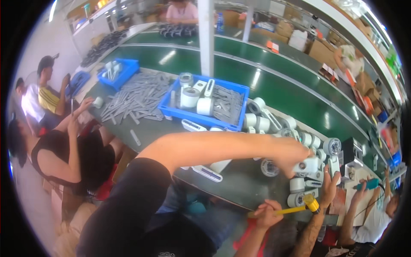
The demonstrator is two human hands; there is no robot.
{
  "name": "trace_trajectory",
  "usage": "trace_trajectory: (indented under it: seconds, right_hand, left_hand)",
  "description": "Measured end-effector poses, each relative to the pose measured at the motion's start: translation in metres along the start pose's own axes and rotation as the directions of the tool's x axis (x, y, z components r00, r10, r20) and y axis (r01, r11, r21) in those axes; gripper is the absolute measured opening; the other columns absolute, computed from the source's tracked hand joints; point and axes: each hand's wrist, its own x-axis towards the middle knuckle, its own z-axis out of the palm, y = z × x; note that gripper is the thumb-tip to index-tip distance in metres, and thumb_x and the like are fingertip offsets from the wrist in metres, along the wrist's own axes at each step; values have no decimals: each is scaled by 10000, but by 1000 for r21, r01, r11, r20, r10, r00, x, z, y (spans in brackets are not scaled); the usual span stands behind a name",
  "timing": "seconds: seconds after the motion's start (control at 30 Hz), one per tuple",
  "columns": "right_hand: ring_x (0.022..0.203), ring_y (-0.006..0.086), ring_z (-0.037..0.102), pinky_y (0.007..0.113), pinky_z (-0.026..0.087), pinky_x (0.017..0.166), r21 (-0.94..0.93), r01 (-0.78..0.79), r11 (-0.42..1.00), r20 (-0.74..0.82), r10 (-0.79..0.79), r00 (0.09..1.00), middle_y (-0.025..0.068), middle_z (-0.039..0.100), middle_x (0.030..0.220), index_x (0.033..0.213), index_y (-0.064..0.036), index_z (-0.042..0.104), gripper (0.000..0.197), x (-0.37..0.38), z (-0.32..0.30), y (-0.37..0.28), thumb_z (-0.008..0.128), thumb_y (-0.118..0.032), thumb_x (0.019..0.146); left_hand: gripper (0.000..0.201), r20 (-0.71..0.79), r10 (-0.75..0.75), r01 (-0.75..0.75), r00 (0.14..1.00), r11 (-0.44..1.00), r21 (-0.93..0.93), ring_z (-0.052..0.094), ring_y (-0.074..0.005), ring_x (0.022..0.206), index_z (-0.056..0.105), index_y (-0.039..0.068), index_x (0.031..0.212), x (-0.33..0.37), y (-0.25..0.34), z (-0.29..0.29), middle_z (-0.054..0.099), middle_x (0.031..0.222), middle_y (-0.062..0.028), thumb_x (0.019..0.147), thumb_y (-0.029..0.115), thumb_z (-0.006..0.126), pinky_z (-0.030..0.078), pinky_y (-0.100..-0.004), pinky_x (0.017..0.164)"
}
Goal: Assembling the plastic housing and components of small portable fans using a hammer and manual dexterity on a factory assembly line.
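Note:
My left arm stretches to the right over the dark worktop. At its end my left hand (290, 158) is smeared by motion beside a white device head (308, 165); I cannot tell whether its fingers grip it. My right hand (267, 214) is closed around the yellow handle of a hammer (311, 204), whose yellow-and-black head points right. Just beyond the hammer head, another person's tattooed forearm rises from below, and that person's hand (329, 186) holds a white handheld device with a round head (333, 150). Several white and grey devices (296, 185) lie piled around my left hand.
A blue crate (245, 96) holds white parts and grey strips. Loose grey strips (137, 96) cover the worktop at left, near a smaller blue bin (132, 65). A green conveyor (274, 90) runs behind a white post (206, 38). Co-workers sit at left and right.

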Motion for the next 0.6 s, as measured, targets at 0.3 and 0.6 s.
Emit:
trace_trajectory:
  seconds: [0.3,0.6]
  right_hand:
    - [445,165,582,250,449,441,-6,-41,999,17,41,999,163,639,735,1030,64,699,169,7,7,-6,592,-60,988]
    - [422,158,551,255,463,438,-61,-70,996,49,73,996,164,619,721,1030,61,676,219,14,9,-3,477,46,940]
  left_hand:
    - [720,-499,-663,650,558,723,-233,679,-201,950,517,-13,1376,-187,-34,-195,680,1152,-138,816,350,787,578,-349,794]
    - [414,-98,-962,272,254,168,-947,745,-216,905,652,-13,1217,-361,-168,-166,731,1076,-125,892,211,779,623,-396,770]
